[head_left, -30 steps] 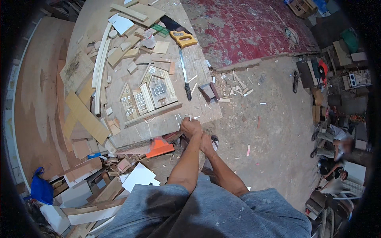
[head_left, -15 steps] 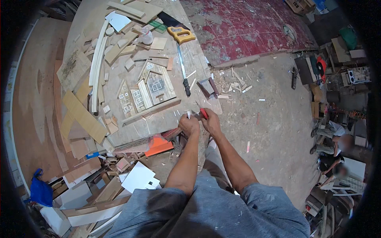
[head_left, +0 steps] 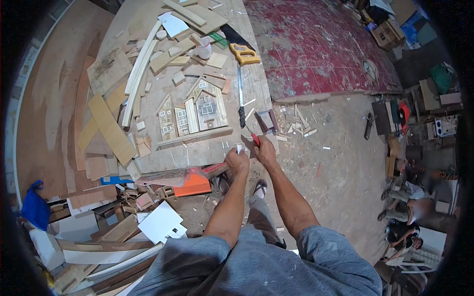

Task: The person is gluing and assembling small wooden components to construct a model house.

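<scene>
At the near edge of the wooden worktable, my left hand (head_left: 238, 162) is closed on a small white strip (head_left: 239, 148) that pokes up past the fingers. Close beside it, a red-handled knife (head_left: 255, 140) is in the grip of my right hand (head_left: 266, 150), its tip pointing up and left. Past my hands lies a wooden model house front (head_left: 205, 108) with small white windows, a long wood strip (head_left: 197, 137) along its base. Small white offcuts are scattered between it and my hands.
A yellow-handled saw (head_left: 244, 54), a metal ruler (head_left: 240, 91) and a white cup (head_left: 203, 49) rest on the worktable (head_left: 185, 158) among wood scraps. An orange panel (head_left: 192, 183) and a pile of offcuts sit below its near edge. Two people (head_left: 402, 232) are at the far right.
The whole view has shifted, so the table sits farther right. Both hands stay close together, still holding the white strip and the knife. The knife tip shows less clearly now.
</scene>
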Tool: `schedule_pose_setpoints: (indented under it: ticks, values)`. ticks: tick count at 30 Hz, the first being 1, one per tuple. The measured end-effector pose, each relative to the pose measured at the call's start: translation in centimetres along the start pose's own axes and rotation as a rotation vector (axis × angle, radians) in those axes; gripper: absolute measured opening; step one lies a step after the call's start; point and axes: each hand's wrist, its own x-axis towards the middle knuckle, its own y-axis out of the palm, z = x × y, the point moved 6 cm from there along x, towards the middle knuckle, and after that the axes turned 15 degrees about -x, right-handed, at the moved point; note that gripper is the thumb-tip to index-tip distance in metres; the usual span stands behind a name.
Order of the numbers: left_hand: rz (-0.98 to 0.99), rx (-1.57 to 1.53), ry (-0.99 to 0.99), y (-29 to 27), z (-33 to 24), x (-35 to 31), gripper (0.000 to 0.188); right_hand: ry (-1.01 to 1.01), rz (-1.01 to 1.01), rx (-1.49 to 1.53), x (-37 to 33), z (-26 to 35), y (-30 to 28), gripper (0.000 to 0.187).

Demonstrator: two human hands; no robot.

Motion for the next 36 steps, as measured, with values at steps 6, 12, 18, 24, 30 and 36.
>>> schedule_pose_setpoints:
  ticks: [6, 12, 18, 24, 30, 36]
  values:
    - [-0.001, -0.094, -0.015, -1.1, -0.2, -1.1, 0.02, -0.1, -0.035, 0.034, 0.9, -0.3, -0.1, 0.02]
    - [-0.054, -0.12, 0.081, -4.7, 0.8, -2.4, 0.016, -0.015, -0.121, 0.202, -1.1, -3.5, -1.2, 0.02]
    - [0.026, -0.066, 0.288, -13.5, 3.8, -7.0, 0.019, 0.106, -0.073, 0.182, -12.5, -9.8, -4.8, 0.02]
    - [-0.008, 0.418, -0.085, -23.4, 19.3, -13.4, 0.055, 0.086, 0.344, -0.292, -26.4, -21.8, -3.9, 0.023]
    - [-0.117, 0.463, -0.402, -27.5, 25.2, -19.6, 0.051, 0.675, 0.543, -0.432, -38.0, -35.3, -4.6, 0.039]
    - [-0.163, 0.202, -0.027, -23.1, 17.4, -9.8, 0.05, 0.752, 0.526, -0.449, -40.1, -34.1, -5.7, 0.04]
